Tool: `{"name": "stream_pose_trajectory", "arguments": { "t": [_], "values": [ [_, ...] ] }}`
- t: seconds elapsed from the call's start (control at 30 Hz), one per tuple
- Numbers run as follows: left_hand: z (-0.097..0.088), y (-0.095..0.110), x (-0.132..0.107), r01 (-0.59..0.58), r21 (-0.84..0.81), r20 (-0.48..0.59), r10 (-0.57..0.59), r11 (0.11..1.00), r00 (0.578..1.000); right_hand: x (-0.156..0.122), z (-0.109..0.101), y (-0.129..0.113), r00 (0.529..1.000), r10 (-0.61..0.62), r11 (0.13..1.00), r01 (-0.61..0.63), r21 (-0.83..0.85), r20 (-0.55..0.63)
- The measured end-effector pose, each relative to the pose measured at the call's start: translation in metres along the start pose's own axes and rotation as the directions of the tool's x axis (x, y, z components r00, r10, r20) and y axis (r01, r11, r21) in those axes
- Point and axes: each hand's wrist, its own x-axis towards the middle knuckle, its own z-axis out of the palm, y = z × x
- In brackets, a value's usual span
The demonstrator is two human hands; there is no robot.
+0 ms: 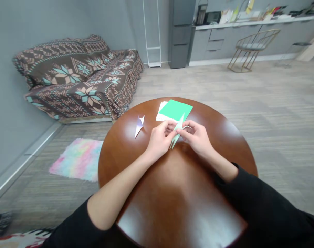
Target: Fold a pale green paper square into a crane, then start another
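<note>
Both my hands meet over the middle of a round brown wooden table [177, 193]. My left hand [160, 139] and my right hand [197, 137] each pinch a partly folded pale green paper piece [178, 130], long and pointed, held just above the tabletop. Just behind the hands lies a small stack of square paper sheets [176, 109], a green sheet on top of white ones. A finished folded paper figure [139, 126], white and lilac, lies on the table to the left of my left hand.
A sofa [79, 75] under a patterned brown throw stands at the back left. A pastel fluffy rug [78, 158] lies on the floor left of the table. A wire chair [252, 46] and grey cabinets with a cluttered counter [250, 20] line the far wall.
</note>
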Motion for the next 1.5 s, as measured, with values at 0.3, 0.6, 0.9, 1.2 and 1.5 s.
{"name": "stream_pose_trajectory", "arguments": {
  "t": [0.3, 0.6, 0.9, 1.2, 1.5],
  "values": [
    [0.0043, 0.0044, -0.0048, 0.004, 0.019, -0.049, -0.003, 1.0, 0.999, 0.0015, 0.0004, -0.0034, 0.999, -0.042, 0.998, 0.043, 0.05, -0.026],
    [0.0038, 0.008, -0.0044, -0.031, 0.088, -0.089, 0.039, 0.996, 0.995, 0.0014, -0.0019, -0.0004, 0.995, -0.077, 0.992, 0.083, 0.097, -0.063],
    [0.0065, 0.005, -0.0052, 0.028, 0.033, -0.036, -0.027, 0.999, 0.999, 0.0019, -0.0019, -0.0074, 0.997, -0.046, 0.997, 0.05, 0.056, -0.065],
    [0.0077, 0.0039, -0.0022, 0.182, -0.25, -0.049, -0.201, 0.951, 0.978, 0.001, -0.0001, -0.0037, 0.982, -0.046, 0.997, 0.056, 0.051, -0.183],
    [0.0039, 0.0014, 0.0006, 0.28, -0.28, 0.063, -0.273, 0.918, 0.96, -0.0021, 0.0002, -0.0038, 0.985, -0.137, 0.984, 0.124, -0.124, -0.105]
  ]
}}
